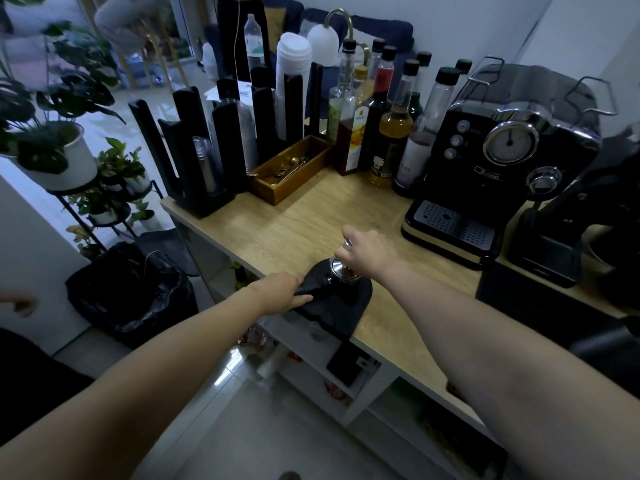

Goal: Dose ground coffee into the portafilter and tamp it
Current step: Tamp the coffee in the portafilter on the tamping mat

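A black portafilter point(320, 284) lies on a black tamping mat point(341, 306) at the counter's front edge. My left hand point(282, 294) is closed around the portafilter's handle, at the mat's left side. A shiny metal tamper point(339, 265) stands upright in the portafilter's basket. My right hand point(367, 252) grips the tamper's top from above. The coffee inside the basket is hidden by the tamper.
A black espresso machine point(498, 161) stands at the right, with a dark grinder point(568, 237) beside it. Syrup bottles point(391, 133), a wooden tray of spoons point(287, 171) and black cup holders point(214, 147) line the back of the wooden counter point(298, 226). A lined bin point(128, 289) stands on the floor at the left.
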Available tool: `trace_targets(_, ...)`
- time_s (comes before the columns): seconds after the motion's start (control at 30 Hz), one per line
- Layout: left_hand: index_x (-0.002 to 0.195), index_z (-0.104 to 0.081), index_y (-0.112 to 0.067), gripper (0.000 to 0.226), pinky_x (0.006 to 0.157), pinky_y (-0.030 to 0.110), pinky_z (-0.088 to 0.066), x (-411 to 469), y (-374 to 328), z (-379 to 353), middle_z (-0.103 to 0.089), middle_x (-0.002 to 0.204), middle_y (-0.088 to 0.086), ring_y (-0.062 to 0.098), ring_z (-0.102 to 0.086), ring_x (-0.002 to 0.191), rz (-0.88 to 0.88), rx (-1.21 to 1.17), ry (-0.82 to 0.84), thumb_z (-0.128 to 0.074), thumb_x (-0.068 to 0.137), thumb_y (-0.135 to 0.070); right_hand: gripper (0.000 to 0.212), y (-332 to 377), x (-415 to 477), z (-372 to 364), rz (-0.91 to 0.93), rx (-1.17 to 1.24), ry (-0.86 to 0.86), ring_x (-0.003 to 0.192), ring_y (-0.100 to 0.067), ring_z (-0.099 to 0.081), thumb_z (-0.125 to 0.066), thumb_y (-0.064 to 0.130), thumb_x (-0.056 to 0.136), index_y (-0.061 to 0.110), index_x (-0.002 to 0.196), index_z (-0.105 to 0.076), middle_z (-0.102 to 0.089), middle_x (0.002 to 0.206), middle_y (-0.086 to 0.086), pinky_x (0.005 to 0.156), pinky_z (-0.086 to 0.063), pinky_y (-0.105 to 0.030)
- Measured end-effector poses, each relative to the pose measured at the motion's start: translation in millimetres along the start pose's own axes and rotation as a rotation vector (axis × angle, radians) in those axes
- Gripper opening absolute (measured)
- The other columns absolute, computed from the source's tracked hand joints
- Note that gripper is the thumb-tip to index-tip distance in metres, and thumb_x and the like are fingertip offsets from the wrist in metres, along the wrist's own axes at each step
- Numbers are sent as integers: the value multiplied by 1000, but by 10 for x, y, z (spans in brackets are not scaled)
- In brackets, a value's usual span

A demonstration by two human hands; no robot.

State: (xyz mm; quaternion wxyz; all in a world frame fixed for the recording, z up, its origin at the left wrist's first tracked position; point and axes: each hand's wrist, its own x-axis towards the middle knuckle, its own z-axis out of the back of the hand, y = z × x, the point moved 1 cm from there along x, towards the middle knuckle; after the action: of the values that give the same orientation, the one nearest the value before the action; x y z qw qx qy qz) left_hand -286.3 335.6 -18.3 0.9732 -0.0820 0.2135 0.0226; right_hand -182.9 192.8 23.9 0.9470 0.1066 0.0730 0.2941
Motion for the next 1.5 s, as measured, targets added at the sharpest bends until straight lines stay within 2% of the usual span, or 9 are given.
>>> trace_targets(0.13,125,-45,-1,53,70,29,-40,-8,6,2,-63,109,20,32,-60,98,20,14,3,-38,97,-45,28,123,0,-59,-162,33,-126,92,-35,-57,-43,30,88,10,105,-53,-62,97,-16,68,-36,-33)
trace_targets(0.23,124,-46,-1,52,69,28,-39,-11,1,-2,-64,108,19,31,-61,98,18,29,0,-37,97,-45,28,123,-33,-111,-196,44,-155,90,-34,-58,-43,30,88,9,105,-51,-62,96,-16,68,-37,-33)
trace_targets(0.4,128,-43,-2,53,71,27,-37,-25,-13,-21,-63,112,18,30,-60,101,9,41,-8,-37,97,-45,17,-10,-6,1,-4,59,50,78,-32,-50,-46,30,87,15,86,-37,-50,82,-14,62,-34,-35)
trace_targets(0.5,130,-41,-2,54,70,26,-36,-11,-23,-1,-63,113,18,30,-60,102,14,56,-21,-36,97,-45,18,-60,-3,17,53,61,58,75,-32,-50,-47,29,87,16,82,-35,-50,79,-14,59,-33,-35)
trace_targets(0.7,127,-45,-2,53,70,28,-38,-2,2,-3,-63,110,19,31,-60,100,27,16,-13,-38,96,-45,30,132,12,-86,-242,70,-96,89,-32,-53,-47,34,88,11,108,-52,-50,89,-10,68,-37,-34)
trace_targets(0.93,126,-45,-3,51,73,29,-41,-9,-2,-28,-63,111,17,30,-60,100,19,-3,-25,-39,96,-45,21,-11,40,-45,-54,86,55,74,-32,-45,-47,29,86,13,88,-34,-48,82,-15,60,-32,-36)
trace_targets(1.3,125,-46,-4,50,72,27,-38,-5,-4,-23,-63,112,17,30,-60,102,31,-12,-9,-39,96,-44,19,47,-60,-9,-111,86,22,76,-31,-46,-46,31,86,15,90,-37,-53,88,-17,62,-35,-35)
trace_targets(1.37,124,-48,-4,49,73,26,-38,-7,-13,-14,-64,112,16,29,-60,102,25,-19,-12,-40,96,-44,25,41,-70,-28,-138,58,-21,82,-33,-51,-43,37,88,15,97,-43,-59,98,-17,66,-36,-35)
trace_targets(1.5,124,-49,-3,49,79,30,-44,-9,-12,-17,-64,112,17,29,-60,103,35,-46,-2,-42,95,-42,55,102,41,-2,-207,-28,0,103,-33,-56,-32,56,89,12,117,-52,-61,110,-14,73,-35,-38)
